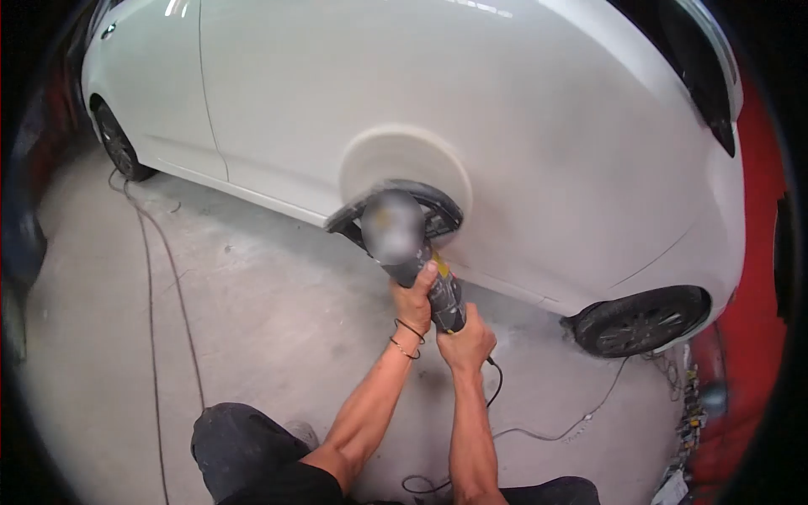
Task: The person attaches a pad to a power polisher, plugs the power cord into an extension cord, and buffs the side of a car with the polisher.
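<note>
Power tool (407,270): two-handed grasp, white car (290,101) ahead of fingers.
Left hand (412,301): fingers closed around tool body; right hand (468,341): fingers closed around rear end. Black cord (499,385) emerges just beside right fingers.

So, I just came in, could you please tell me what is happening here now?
A person is holding a corded power tool with both hands, against or very near the lower side of a white car. The left hand grips it nearer the tool's head, and the right hand holds the rear end. The head looks blurred, so I cannot tell if it is running.
</note>
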A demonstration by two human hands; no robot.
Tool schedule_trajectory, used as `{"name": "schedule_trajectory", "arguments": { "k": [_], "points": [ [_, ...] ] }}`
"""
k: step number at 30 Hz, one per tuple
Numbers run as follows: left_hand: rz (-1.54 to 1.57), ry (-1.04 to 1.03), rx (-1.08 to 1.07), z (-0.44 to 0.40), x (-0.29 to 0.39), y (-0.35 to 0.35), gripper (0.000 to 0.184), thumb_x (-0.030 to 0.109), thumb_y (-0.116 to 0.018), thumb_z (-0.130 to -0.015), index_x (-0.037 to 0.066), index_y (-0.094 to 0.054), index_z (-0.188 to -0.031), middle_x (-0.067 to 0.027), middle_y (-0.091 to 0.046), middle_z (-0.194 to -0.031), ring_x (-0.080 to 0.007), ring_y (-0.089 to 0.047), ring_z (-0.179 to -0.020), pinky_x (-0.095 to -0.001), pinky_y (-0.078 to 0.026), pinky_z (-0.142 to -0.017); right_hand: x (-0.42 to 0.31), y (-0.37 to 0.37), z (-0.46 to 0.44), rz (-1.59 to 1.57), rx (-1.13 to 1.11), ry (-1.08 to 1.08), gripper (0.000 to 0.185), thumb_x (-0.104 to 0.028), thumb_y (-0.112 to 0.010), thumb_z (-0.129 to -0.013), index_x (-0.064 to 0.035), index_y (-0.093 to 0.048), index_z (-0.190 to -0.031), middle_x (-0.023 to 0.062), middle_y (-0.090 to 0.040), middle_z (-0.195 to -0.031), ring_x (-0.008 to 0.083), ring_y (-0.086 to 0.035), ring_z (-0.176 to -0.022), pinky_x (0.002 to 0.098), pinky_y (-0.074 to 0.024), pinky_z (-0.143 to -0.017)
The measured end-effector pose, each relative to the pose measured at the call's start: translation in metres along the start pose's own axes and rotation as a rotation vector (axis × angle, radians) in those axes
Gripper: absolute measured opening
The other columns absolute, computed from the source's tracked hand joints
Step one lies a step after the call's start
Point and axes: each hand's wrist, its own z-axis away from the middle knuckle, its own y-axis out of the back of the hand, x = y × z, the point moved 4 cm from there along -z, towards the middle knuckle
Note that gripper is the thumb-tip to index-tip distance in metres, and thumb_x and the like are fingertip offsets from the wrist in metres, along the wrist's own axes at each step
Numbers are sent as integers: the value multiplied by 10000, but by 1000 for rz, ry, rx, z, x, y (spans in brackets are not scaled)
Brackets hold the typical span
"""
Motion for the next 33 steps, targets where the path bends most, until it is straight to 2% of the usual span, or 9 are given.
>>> {"name": "schedule_trajectory", "arguments": {
  "k": [6, 10, 11, 12, 15, 18, 25, 30, 33],
  "points": [
    [-275, -150, -137, -27, 65, -67, 398, 290, -870, -900, 22, -695, -1138, -64, -770, -954, -204, -767, -856, -364, -624, -782, -47, 36, -38, -100, 74, 21, 317, -189, -874, -797, -81, -707, -1044, 169, -768, -905, 368, -768, -836, 456, -578, -740],
    [-705, -162, -289, -35, 69, -132, 794, 453, -921, -730, 39, -601, -1327, -193, -793, -1029, -383, -792, -952, -467, -626, -849, -15, 1, -51, -785, 214, -88, 277, -188, -861, -890, -68, -675, -1055, 55, -767, -1017, 224, -746, -894, 394, -592, -782],
    [-846, -149, -391, -35, 73, -148, 844, 469, -914, -708, 36, -573, -1346, -212, -788, -1040, -418, -781, -965, -492, -622, -863, 55, -24, -55, -642, 128, -69, 480, -429, -834, -916, -45, -693, -1168, 68, -721, -962, 249, -699, -809, 393, -568, -726],
    [-988, -136, -494, -36, 76, -162, 894, 485, -907, -685, 33, -545, -1366, -230, -782, -1050, -454, -770, -978, -516, -618, -877, 52, -24, -61, -627, 132, -57, 480, -429, -834, -916, -45, -693, -1168, 68, -721, -962, 249, -699, -809, 393, -568, -726],
    [-975, -212, -721, -47, 73, -187, 807, 482, -891, -701, 9, -573, -1273, -241, -766, -1079, -449, -755, -1021, -521, -601, -911, 44, -38, -78, -1387, 23, -206, 243, -159, -779, -986, -29, -625, -1122, 23, -692, -932, 165, -688, -863, 359, -597, -772],
    [-890, -287, -839, -68, 73, -203, 851, 475, -913, -672, 19, -570, -1304, -239, -748, -1143, -426, -741, -1087, -507, -594, -944, -42, -17, -110, -1822, -154, -143, 256, -138, -775, -983, -30, -576, -1103, 27, -673, -891, 180, -679, -831, 378, -605, -761],
    [-756, -348, -753, -122, 135, -211, 905, 504, -951, -640, 30, -589, -1320, -257, -775, -1042, -453, -765, -991, -502, -602, -920, -84, -6, -147, -737, 396, 54, 320, -106, -882, -886, -50, -635, -1081, -26, -690, -1009, 85, -651, -909, 294, -543, -803],
    [-520, -404, -532, -120, 133, -197, 797, 419, -963, -681, 11, -589, -1255, -213, -786, -1011, -343, -790, -918, -414, -618, -889, -81, 11, -155, -590, 269, 121, 270, -98, -879, -887, -4, -672, -1033, -12, -740, -996, 84, -675, -913, 295, -552, -784],
    [-483, -248, -546, -102, 113, -199, 800, 425, -929, -707, 1, -535, -1259, -235, -787, -1016, -430, -787, -953, -464, -625, -873, -77, 33, -144, -681, 190, 70, 246, -79, -862, -889, 2, -694, -1051, 28, -768, -999, 103, -694, -914, 317, -567, -813]
  ]
}}
